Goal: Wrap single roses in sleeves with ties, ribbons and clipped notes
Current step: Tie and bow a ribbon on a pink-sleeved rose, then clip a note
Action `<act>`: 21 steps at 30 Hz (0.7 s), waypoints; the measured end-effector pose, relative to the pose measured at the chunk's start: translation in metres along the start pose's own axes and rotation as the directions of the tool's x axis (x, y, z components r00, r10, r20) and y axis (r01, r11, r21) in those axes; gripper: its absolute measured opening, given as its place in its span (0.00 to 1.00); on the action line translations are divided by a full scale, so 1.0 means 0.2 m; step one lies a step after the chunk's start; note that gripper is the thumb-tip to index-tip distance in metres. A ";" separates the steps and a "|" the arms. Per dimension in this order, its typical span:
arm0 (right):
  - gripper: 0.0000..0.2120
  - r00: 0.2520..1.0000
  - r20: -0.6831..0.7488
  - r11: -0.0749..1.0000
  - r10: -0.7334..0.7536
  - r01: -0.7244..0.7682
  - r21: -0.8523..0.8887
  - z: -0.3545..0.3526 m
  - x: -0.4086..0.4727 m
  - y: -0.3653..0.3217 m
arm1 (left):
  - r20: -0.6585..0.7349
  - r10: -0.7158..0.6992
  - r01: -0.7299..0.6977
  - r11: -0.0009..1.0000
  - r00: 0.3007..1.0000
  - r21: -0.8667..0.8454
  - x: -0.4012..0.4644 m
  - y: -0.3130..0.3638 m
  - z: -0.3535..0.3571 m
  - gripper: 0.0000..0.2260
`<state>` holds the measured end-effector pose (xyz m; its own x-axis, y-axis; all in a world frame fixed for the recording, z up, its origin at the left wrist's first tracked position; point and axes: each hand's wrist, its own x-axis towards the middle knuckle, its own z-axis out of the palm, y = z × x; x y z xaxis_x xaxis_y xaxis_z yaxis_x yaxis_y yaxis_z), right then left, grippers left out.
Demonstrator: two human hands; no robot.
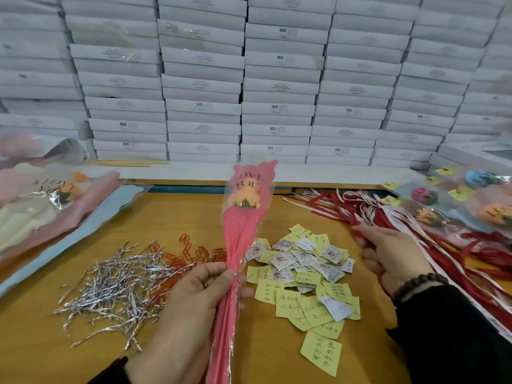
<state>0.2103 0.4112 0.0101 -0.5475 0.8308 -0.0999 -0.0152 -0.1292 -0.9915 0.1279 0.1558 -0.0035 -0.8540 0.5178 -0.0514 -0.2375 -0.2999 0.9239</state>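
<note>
My left hand [199, 295] grips a pink "LOVE YOU" sleeve [243, 231] at its gathered neck, where a silver tie is wound. An orange rose [246, 196] sits inside the sleeve's top, held upright over the table. My right hand [388, 256] reaches into the pile of red and white ribbons [388, 212] at the right, fingers curled at the ribbons; whether it pinches one is unclear. Silver twist ties [119, 286] lie in a heap at the left, orange paper clips [194, 253] behind them. Yellow and white notes [304, 278] are scattered in the middle.
Empty sleeves [55, 206] are stacked at the left edge of the wooden table [277, 356]. Finished wrapped roses with yellow notes [457, 200] lie at the right. A wall of white boxes [277, 79] stands behind. Thin wooden sticks [127, 162] lie at the back left.
</note>
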 end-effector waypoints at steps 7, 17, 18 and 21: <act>0.10 0.941 0.338 0.983 0.017 0.045 -0.176 0.22 -0.20 -0.02 | 0.013 -0.005 0.005 0.999 1.000 0.036 0.00 -0.01 -0.02 0.14; 0.10 0.824 0.567 0.990 0.010 0.071 -0.121 0.50 -0.49 0.08 | 0.026 0.026 -0.024 0.999 0.999 -0.043 -0.02 -0.01 0.00 0.10; 0.09 0.822 0.569 0.985 -0.004 0.101 -0.139 0.50 -0.49 0.08 | 0.026 0.028 -0.027 0.999 0.999 -0.037 -0.02 -0.01 0.00 0.09; 0.08 0.819 0.571 0.967 -0.056 0.186 -0.172 0.48 -0.50 0.07 | 0.033 0.024 -0.023 0.999 0.999 -0.028 -0.03 0.00 0.00 0.07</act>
<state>0.1835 0.2745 0.0147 -0.9251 0.3790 0.0216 0.0271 0.1227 -0.9921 0.1334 0.1524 -0.0042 -0.8436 0.5368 -0.0162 -0.2304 -0.3345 0.9138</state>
